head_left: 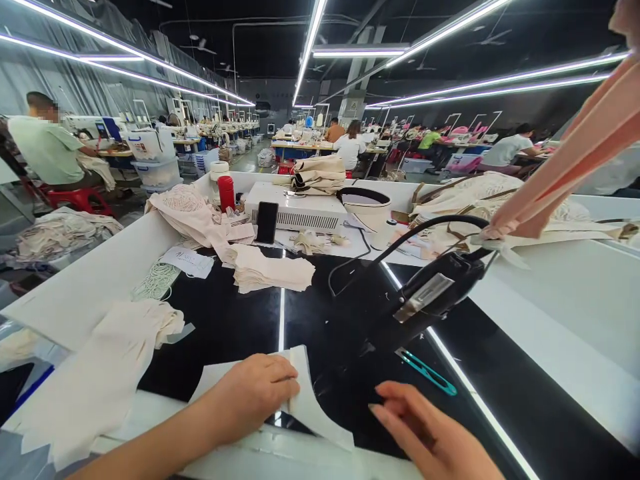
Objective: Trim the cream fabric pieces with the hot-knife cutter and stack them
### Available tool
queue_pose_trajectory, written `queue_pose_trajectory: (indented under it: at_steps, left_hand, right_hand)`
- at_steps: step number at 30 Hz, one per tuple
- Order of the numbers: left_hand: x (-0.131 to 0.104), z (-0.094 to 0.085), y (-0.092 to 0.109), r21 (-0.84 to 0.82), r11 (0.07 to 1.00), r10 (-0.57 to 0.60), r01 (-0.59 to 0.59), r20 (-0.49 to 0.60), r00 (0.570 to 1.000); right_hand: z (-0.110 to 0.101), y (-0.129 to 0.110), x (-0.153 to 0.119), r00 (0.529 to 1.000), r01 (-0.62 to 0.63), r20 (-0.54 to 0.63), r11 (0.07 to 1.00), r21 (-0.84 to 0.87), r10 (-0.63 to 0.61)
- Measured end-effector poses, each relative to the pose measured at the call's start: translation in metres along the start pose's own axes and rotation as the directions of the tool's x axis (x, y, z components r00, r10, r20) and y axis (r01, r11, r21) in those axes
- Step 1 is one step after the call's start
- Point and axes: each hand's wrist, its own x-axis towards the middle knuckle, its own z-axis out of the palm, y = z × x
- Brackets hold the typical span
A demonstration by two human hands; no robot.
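My left hand (pixel 263 390) lies on a cream fabric piece (pixel 325 417) at the front edge of the black tabletop, its fingers closed on a narrow strip at the piece's middle. Apart from the cloth, my right hand (pixel 423 427) is held to the right with nothing in it, thumb and fingers slightly apart. Beyond it are teal thread snips (pixel 430 373) lying flat. A black hand-held machine (pixel 435 287) with a cable hangs tilted above the table, tied up with a peach cloth strip (pixel 555 167).
Stacked cream cut pieces lie at left (pixel 100 373) and at the back (pixel 273 267). Pale green cord (pixel 155 280), a phone (pixel 267 222), a red bottle (pixel 227 193) and a white vented box (pixel 300 210) stand or lie behind. White side panels border the table; people sit at sewing machines beyond.
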Motion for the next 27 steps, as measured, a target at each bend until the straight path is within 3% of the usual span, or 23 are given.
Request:
queue_pose_trajectory:
  at_steps: [3, 6, 12, 16, 20, 23, 27]
  left_hand:
    - [0.001, -0.005, 0.0, -0.057, 0.998, 0.026, -0.025, 0.022, 0.999]
    - [0.006, -0.008, 0.003, -0.073, 0.997, 0.017, -0.015, 0.039, 0.999]
    - [0.024, 0.0, 0.012, 0.029, 0.999, -0.019, 0.019, 0.018, 1.0]
    - [0.028, 0.006, 0.014, 0.13, 0.991, -0.039, 0.034, 0.029, 0.999]
    - [0.024, 0.011, 0.014, 0.195, 0.979, -0.061, 0.056, 0.023, 0.998]
    - [0.02, 0.019, 0.015, 0.228, 0.972, -0.044, 0.057, -0.061, 0.997]
    - [0.018, 0.029, 0.016, 0.267, 0.962, 0.004, 0.062, -0.238, 0.971]
  right_hand:
    - [-0.018, 0.008, 0.018, 0.969, 0.023, -0.246, 1.0, 0.021, -0.017]
    - [-0.024, -0.004, 0.038, 0.919, 0.158, -0.377, 0.984, 0.082, -0.116]
    - [-0.006, -0.061, 0.069, 0.87, 0.411, -0.443, 0.814, 0.411, -0.215]
    - [0.018, -0.089, 0.072, 0.842, 0.449, -0.504, 0.764, 0.462, -0.19]
    - [0.038, -0.098, 0.074, 0.781, 0.425, -0.615, 0.814, 0.396, -0.109]
    - [0.047, -0.096, 0.082, 0.772, 0.418, -0.627, 0.828, 0.375, -0.105]
    - [0.057, -0.092, 0.095, 0.75, 0.535, -0.643, 0.712, 0.455, -0.152]
